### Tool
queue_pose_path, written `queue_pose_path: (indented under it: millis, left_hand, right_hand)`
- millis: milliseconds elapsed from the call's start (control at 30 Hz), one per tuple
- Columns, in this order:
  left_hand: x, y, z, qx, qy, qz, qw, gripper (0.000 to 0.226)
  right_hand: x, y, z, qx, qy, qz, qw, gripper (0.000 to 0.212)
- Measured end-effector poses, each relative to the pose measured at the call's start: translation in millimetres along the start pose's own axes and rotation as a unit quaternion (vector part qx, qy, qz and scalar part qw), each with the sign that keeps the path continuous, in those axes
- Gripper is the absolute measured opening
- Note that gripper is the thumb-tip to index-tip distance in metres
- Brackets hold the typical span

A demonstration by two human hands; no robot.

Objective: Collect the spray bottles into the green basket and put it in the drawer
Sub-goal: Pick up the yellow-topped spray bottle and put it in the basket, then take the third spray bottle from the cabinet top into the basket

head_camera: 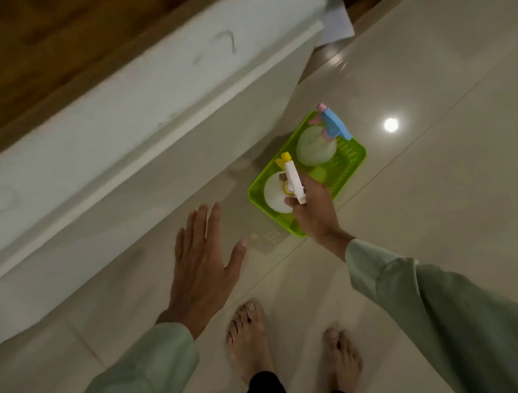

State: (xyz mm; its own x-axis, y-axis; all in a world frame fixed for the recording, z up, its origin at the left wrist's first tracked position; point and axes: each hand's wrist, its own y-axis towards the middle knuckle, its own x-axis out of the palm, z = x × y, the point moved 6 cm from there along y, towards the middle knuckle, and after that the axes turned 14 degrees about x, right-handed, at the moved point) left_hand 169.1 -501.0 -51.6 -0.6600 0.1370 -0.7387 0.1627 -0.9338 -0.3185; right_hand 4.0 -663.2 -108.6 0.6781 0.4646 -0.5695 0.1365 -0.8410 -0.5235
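Observation:
The green basket (353, 159) sits on the pale tiled floor beside a white cabinet. Two spray bottles stand upright in it: one with a blue and pink trigger head (316, 146) at the far end, and one with a white and yellow head (276, 195) at the near end. My right hand (317, 212) is shut around the neck of the white and yellow bottle, over the basket's near edge. My left hand (201, 269) hovers open, fingers spread, to the left of the basket and touches nothing.
A long white cabinet front (123, 144) runs diagonally across the left, with a wooden top (20, 65) behind it. Papers (332, 24) stick out at its far corner. My bare feet (251, 336) stand on the glossy tiles, where a lamp reflection (391, 125) shines.

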Motion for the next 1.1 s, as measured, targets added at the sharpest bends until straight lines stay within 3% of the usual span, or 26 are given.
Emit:
queue_pose_path:
  millis: [200,400,633,800,1100]
  left_hand:
    - [24.7,12.1,-15.1,-0.008,-0.007,0.001,1.000,0.074]
    - [18.9,6.9,-13.7,-0.022,-0.009,0.008,1.000,0.074]
    - [-3.4,-10.1,-0.6,-0.033,0.000,0.024,0.999,0.074]
    - [-33.6,-34.4,26.0,-0.040,0.000,0.042,0.998,0.074]
    - [-153.5,-134.7,100.8,-0.076,-0.013,0.142,0.987,0.073]
  right_hand:
    - [31.8,20.6,15.6,-0.021,-0.011,-0.002,1.000,0.036]
    - [26.7,21.7,11.7,-0.034,-0.022,-0.018,0.999,0.044]
    - [3.8,0.3,4.0,-0.013,-0.018,-0.075,0.997,0.089]
    - [-31.3,-40.0,-22.2,-0.017,-0.016,-0.075,0.997,0.104]
    - [-93.0,-180.2,-146.5,-0.151,-0.013,-0.099,0.983,0.088]
